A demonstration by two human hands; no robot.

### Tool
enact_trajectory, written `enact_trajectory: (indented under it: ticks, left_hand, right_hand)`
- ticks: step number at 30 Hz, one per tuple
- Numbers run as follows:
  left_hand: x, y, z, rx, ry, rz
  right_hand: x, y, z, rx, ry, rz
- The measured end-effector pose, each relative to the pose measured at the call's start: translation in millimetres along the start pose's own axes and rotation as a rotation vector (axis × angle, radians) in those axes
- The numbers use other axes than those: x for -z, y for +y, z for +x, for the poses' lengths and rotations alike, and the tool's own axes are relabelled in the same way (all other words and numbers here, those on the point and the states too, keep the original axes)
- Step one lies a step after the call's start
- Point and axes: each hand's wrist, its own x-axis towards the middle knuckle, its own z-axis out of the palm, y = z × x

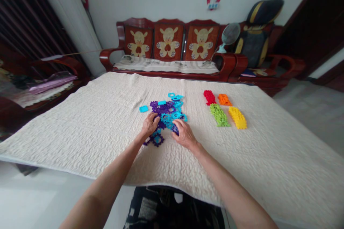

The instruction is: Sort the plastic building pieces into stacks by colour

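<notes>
A mixed pile of purple and blue plastic interlocking tiles [168, 111] lies in the middle of a cream quilted cloth [94, 121]. My left hand [149, 125] rests on the pile's left near edge, fingers curled over purple tiles. My right hand [184, 132] sits at the pile's right near edge, fingers closed on a purple tile. One blue tile [143, 108] lies apart to the left. To the right lie sorted rows: red tiles [209, 97], orange tiles [224, 100], green tiles [219, 115] and yellow tiles [238, 117].
The cloth covers a wide table whose near edge is just in front of me. Behind it stands a red wooden bench [168, 48] with bear cushions, a small fan [229, 35] and a dark chair cushion [258, 32]. Another seat [48, 86] is at the left.
</notes>
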Motion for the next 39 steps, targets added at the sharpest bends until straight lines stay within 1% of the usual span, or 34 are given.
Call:
enact_trajectory:
  ticks: [3, 6, 8, 10, 12, 14, 16, 19, 23, 26, 30, 34, 37, 39]
  left_hand:
    - [1.9, 8, 10, -0.017, -0.017, -0.068]
    - [15.0, 3, 29, 0.017, 0.023, -0.088]
    - [25.5, -5, 45, 0.106, 0.059, -0.030]
    - [34.0, -17, 60, 0.224, 0.061, 0.061]
    - [38.4, -28, 72, 0.319, 0.022, 0.159]
    - [38.2, -36, 82, 0.351, -0.050, 0.249]
    - [33.6, -40, 90, 0.337, -0.108, 0.324]
    - [22.2, -39, 100, 0.282, -0.141, 0.377]
    - [8.1, -29, 110, 0.182, -0.215, 0.332]
    - [1.9, -21, 115, 0.148, -0.268, 0.300]
    - [0.1, -12, 116, 0.138, -0.274, 0.319]
    - [2.6, -1, 119, 0.041, -0.327, 0.274]
    - [-3.2, 10, 133, 0.036, -0.289, 0.321]
    - [-15.3, 16, 147, 0.036, -0.254, 0.346]
  right_hand:
    - [11, 19, -3, -0.036, 0.157, 0.043]
    - [20, 41, -7, -0.108, 0.289, 0.050]
    - [22, 56, -12, -0.162, 0.319, 0.030]
    - [21, 67, -17, -0.224, 0.321, 0.012]
    - [19, 75, -21, -0.289, 0.312, 0.009]
    - [16, 78, -23, -0.337, 0.298, 0.008]
    - [15, 78, -23, -0.349, 0.276, 0.003]
    - [16, 74, -22, -0.341, 0.242, -0.013]
    - [19, 70, -21, -0.332, 0.220, -0.037]
    - [22, 68, -20, -0.320, 0.210, -0.042]
    - [23, 67, -20, -0.320, 0.215, -0.036]
    - [22, 67, -20, -0.313, 0.240, -0.018]
    - [21, 67, -21, -0.310, 0.259, -0.002]
    - [21, 66, -21, -0.320, 0.273, 0.007]
